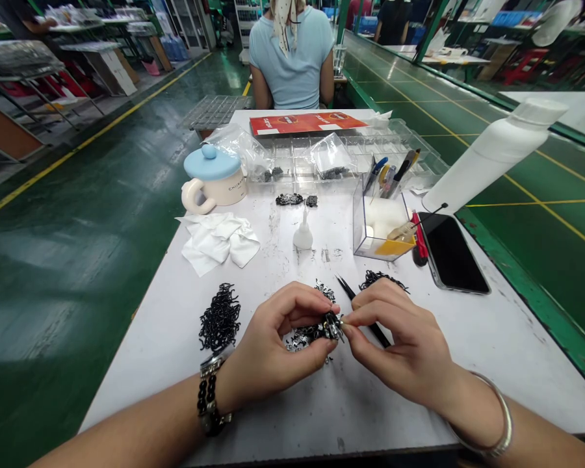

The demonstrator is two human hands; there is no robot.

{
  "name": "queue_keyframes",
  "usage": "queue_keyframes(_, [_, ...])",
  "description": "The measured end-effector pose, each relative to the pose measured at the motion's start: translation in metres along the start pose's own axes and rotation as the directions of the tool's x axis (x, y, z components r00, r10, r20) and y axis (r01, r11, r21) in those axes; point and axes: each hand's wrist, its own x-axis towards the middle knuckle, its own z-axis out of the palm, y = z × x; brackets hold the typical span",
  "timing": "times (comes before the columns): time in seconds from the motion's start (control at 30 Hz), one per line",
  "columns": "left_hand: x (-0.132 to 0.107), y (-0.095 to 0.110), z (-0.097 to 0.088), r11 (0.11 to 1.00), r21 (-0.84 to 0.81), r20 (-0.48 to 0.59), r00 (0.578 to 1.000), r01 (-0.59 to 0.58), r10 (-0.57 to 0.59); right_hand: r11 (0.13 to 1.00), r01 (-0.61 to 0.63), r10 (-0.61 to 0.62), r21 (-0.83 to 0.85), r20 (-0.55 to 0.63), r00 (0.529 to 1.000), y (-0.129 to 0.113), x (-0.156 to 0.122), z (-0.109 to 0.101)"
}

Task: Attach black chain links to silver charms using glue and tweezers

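Observation:
Near the front middle of the table, my left hand [285, 338] is closed around a small black and silver assembly [330, 325], pinched between thumb and fingers. My right hand [402, 338] meets it from the right, thumb and index finger pressed together at its edge. Whatever sits between those right fingertips is too small to name. Beneath and behind the hands lies a pile of tiny silver and black metal parts [299, 338], partly hidden. Black tweezers [346, 287] lie under my right hand. A heap of black bent pieces [220, 317] is left of my left hand.
Farther back stand a lidded mug [221, 185], a white cloth [219, 242], a small dropper bottle [303, 235] and a clear tool box [383, 224]. To the right are a phone [455, 253] and a tall white bottle [497, 153]. A person [292, 58] sits beyond the table.

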Motion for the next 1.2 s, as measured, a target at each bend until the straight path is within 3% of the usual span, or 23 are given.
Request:
queue_keyframes(0.97, [-0.0009, -0.0052, -0.0021, 0.992, -0.116, 0.039, 0.998, 0.056, -0.052, 0.999, 0.025, -0.024, 0.027, -0.021, 0.999, -0.0028, 0.0002, 0.0011])
queue_keyframes(1.2, [-0.0014, -0.0044, -0.0014, 0.993, -0.107, 0.051, 0.997, 0.056, -0.051, 1.000, 0.016, -0.017, 0.018, 0.056, 0.998, -0.0040, -0.0019, -0.0021])
